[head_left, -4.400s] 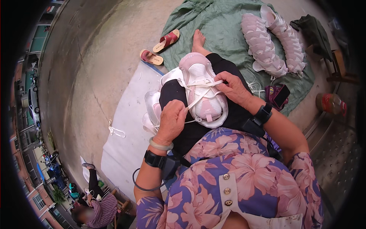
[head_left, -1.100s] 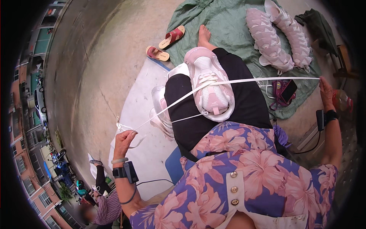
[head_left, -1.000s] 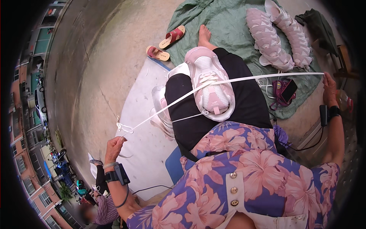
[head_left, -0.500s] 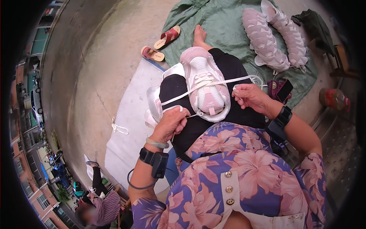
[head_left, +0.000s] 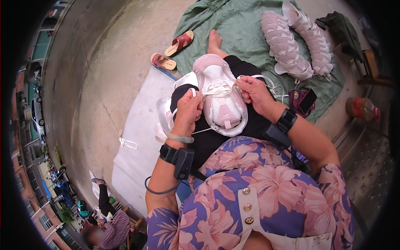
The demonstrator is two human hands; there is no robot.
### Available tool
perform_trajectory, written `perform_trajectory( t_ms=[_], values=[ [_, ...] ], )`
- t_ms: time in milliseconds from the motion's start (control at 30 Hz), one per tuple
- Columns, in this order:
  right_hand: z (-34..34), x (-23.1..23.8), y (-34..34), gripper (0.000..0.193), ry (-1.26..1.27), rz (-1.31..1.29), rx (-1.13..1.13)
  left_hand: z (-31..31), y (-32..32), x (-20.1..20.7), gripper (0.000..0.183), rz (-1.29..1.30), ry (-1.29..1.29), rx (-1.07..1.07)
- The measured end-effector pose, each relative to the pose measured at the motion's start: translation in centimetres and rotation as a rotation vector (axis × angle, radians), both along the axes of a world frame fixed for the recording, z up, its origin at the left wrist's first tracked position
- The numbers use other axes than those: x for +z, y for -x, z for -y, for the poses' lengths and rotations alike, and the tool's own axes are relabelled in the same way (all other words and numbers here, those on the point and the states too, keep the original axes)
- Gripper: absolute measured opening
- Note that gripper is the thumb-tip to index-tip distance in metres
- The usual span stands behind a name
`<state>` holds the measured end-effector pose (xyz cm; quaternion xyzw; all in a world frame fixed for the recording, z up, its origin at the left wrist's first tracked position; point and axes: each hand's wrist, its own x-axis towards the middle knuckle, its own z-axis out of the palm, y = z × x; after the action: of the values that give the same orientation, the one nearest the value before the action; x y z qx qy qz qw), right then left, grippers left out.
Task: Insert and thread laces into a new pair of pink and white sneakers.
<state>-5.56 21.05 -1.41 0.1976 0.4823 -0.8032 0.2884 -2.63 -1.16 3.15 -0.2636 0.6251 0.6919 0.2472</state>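
Observation:
On my lap lies a pink and white sneaker upper (head_left: 226, 104), its toe pointing away from me. White shoelace (head_left: 219, 89) runs across its tongue and eyelets. At its left side my left hand (head_left: 188, 110) is closed, pinching a length of the lace between thumb and fingers. My right hand (head_left: 253, 94) pinches the lace at the right side, near the eyelets. Some loose lace (head_left: 273, 86) trails beyond the right hand. Near the heel opening a thin cord runs toward my left wrist. More white and pink upper pieces (head_left: 165, 118) rest beside my left thigh.
Two long stacks of pink uppers (head_left: 287, 46) lie on a green cloth (head_left: 241, 25). Red slippers (head_left: 179, 43) sit at its left edge. A phone (head_left: 308, 98) rests on a purple pouch; right of it stands a jug (head_left: 361, 109). Another person (head_left: 110, 227) sits at lower left.
Both hands have moved away from me, up to the lacing. My right hand has also come left, closer to the shoe. The lace that stretched wide across the upper is now drawn in.

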Motion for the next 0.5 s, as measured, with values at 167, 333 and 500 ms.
perform_trajectory(
  t_ms=[167,333,500],
  values=[
    [-0.5,0.3,-0.8,0.01,-0.097,-0.094,0.07,0.3,-1.1,0.5,0.018,-0.05,-0.069,-0.003],
    [-0.7,0.3,-1.0,0.007,-0.205,-0.255,0.139,0.4,-2.1,0.5,0.022,-0.41,0.235,0.007],
    [-0.1,-0.1,-1.1,0.007,-0.21,-0.335,0.065,0.7,-2.3,1.2,0.02,-0.777,0.761,-0.195]
  ],
)
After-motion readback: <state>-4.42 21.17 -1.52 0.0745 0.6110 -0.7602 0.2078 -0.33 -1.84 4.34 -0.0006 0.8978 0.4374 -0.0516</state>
